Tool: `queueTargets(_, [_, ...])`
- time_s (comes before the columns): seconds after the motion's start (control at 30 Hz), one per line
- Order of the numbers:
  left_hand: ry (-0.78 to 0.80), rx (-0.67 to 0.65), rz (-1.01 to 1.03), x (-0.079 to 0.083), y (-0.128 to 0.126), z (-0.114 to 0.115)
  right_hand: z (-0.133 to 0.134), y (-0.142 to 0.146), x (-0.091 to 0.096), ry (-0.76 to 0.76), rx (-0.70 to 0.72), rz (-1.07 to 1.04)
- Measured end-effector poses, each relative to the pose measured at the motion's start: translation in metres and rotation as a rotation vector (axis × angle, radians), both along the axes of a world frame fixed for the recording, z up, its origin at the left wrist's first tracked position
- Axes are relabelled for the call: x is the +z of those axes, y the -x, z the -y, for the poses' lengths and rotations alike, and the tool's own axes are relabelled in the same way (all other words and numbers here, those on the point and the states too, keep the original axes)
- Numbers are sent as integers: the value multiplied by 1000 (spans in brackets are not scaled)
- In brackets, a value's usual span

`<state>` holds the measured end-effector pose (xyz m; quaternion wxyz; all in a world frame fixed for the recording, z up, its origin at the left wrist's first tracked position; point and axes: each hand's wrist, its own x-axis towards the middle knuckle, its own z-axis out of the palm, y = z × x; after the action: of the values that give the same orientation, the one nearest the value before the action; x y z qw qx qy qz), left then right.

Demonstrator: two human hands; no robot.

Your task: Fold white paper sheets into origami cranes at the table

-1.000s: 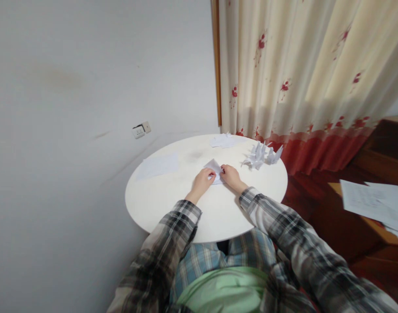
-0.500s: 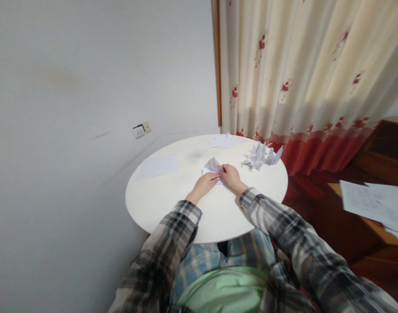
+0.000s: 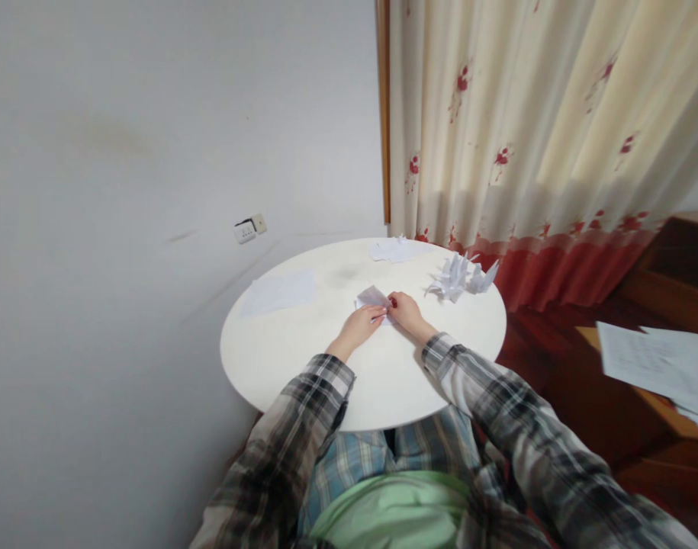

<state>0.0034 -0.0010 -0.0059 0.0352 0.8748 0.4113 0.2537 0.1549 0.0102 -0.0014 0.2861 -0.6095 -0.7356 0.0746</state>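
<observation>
- A wall socket [image 3: 249,227] sits low on the plain grey wall at the far left.
- A round white counter [image 3: 303,358] fills the middle of the view, seen from above by the person seated at it in plaid sleeves.
- A flat sheet of paper [image 3: 280,290] lies on the left part of the counter, well apart from both hands.
- The left hand [image 3: 360,324] rests on the counter with its fingers drawn together, and the fingertips lie on the near edge of a folded paper [image 3: 373,299]. It is too small in view to tell whether they grip the paper or only press it down.
- The folded paper is a small white piece lying near the middle of the counter, just beyond the two hands, with one flap tilted up on its far side.
- The right hand [image 3: 404,311] lies just beside the left one, almost touching it. Its fingertips are gathered at the right corner of the folded paper, pinching it.
- A small heap of paper scraps [image 3: 395,248] sits at the far edge of the counter.
- A cluster of folded paper figures [image 3: 460,277] with pointed wings stands on the right part of the counter, near the right hand but not touching it.
- A cream curtain [image 3: 525,130] with red flowers and a red hem hangs behind the counter.
- Loose printed sheets [image 3: 657,358] lie on dark wooden furniture at the far right.
</observation>
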Motion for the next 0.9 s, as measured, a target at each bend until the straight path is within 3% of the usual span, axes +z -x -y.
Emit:
queueTargets(0.2, [2,51,-8,3,0,5,-1,0,1,16,-28,69])
queueTargets(0.53, [124,-56,67,5,-3,8,-6,0,-4,4,-16,90])
queueTargets(0.9, [246,-74,132,5,-4,6,-8,-1,-6,-20,-4,96])
